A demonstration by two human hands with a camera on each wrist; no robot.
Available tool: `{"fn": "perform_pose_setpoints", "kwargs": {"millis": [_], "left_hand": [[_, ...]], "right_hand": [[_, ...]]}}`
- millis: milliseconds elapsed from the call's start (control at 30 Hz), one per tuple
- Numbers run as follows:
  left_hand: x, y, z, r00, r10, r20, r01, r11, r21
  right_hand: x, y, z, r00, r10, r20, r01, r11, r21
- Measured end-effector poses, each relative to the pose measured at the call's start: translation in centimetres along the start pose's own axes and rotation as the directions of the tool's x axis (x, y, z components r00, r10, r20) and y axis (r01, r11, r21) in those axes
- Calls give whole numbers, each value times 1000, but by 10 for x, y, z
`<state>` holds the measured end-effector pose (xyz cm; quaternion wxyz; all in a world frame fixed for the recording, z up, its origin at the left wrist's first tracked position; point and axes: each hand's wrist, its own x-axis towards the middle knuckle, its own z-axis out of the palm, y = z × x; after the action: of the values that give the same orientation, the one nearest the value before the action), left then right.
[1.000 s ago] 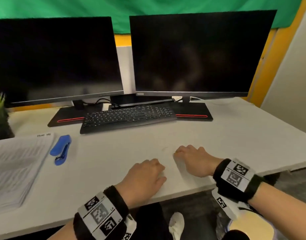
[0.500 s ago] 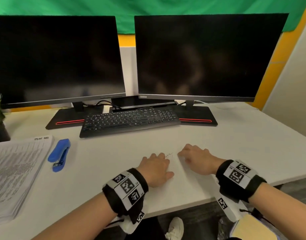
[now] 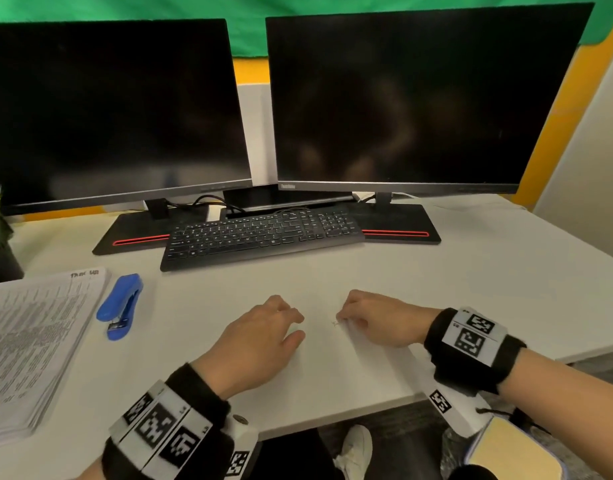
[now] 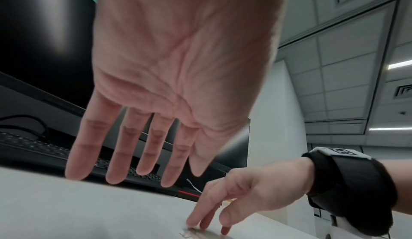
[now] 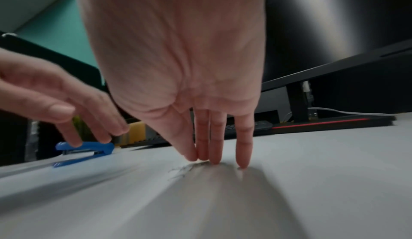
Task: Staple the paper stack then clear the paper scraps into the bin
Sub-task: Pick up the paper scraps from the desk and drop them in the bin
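- scraps [image 3: 336, 323] sit on the desk [image 3: 471, 271] right at right hand [image 3: 377, 320] fingertips [image 5: 215, 161], fingers straight, touching
- left hand [image 3: 263, 337] relaxed, holding nothing, hovering just left
- stapler [image 3: 121, 306] and paper stack [image 3: 31, 341] far left, nearer left hand

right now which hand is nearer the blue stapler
Left. The left hand hovers above mid-desk, right of the stapler; the right hand is farther right, fingertips on the desk.

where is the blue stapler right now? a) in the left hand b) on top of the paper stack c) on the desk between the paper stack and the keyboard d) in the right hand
c: the stapler lies on the desk, right of the paper stack and left of the keyboard, with neither hand touching it.
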<state>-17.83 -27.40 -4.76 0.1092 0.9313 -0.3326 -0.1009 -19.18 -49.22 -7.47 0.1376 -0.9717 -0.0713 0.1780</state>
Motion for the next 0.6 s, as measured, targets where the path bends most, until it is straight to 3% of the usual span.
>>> {"fn": "perform_pose_setpoints", "kwargs": {"millis": [133,300,500,600], "left_hand": [[-1,4,2,999,10,-47,-12,999,-33],[1,12,6,996,53,-68,-56,998,-36],[2,16,10,996,59,-70,-61,998,-23],[3,19,12,996,67,-62,-69,997,-21]], "right_hand": [[-3,6,-1,990,39,-136,-33,999,42],[-9,-3,12,998,-12,-56,13,1000,8],[-14,-1,15,985,62,-162,-58,998,26],[-10,-6,22,974,15,-224,-6,999,39]]}}
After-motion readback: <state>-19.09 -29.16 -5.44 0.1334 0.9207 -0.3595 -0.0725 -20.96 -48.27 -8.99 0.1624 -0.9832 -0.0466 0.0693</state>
